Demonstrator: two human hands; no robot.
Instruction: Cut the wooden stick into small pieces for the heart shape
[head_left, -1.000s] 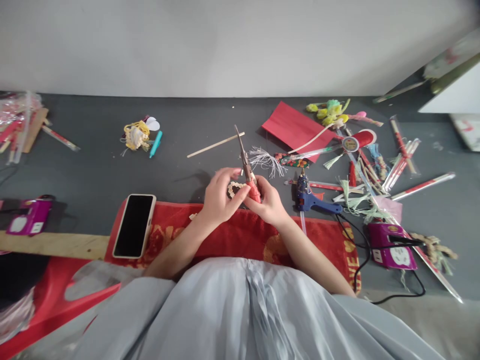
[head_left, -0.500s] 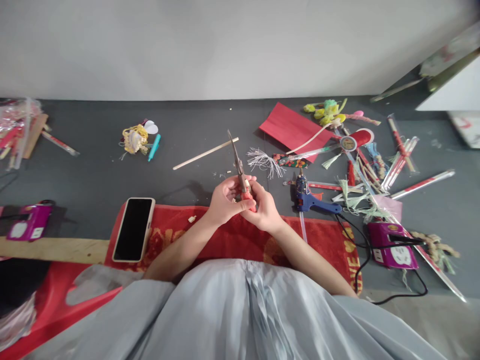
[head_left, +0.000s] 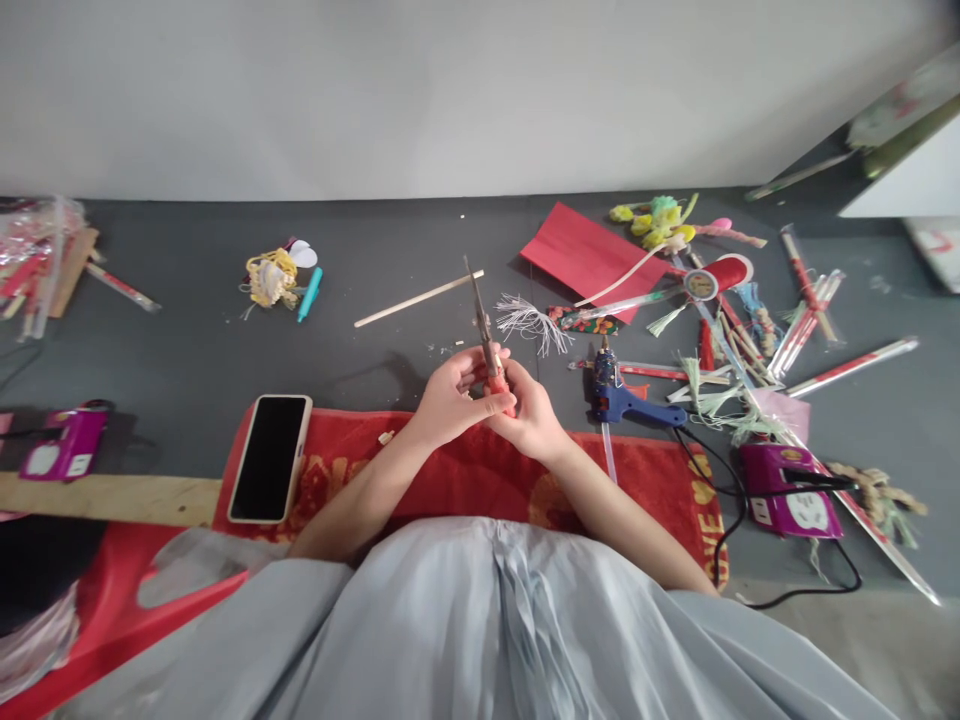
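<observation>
A pair of scissors with red handles is held between my two hands, blades pressed together and pointing away from me. My left hand is closed, its thumb lying across the red handle. From the other side, my right hand wraps its fingers about the same handle. The fingers hide part of the grip, so I cannot make out whether a small piece is also pinched there. Just beyond, a thin wooden stick lies on the dark table, its right end by the blade tips.
Under my forearms is a red towel with a phone on its left end. To the right are a blue glue gun, white threads, red paper, a purple box with a cable, and several wrapped sticks.
My hands and the scissors have shifted slightly to the right. The wooden stick lies a little further right and away from me. A pale bit visible earlier by the handle is less visible.
</observation>
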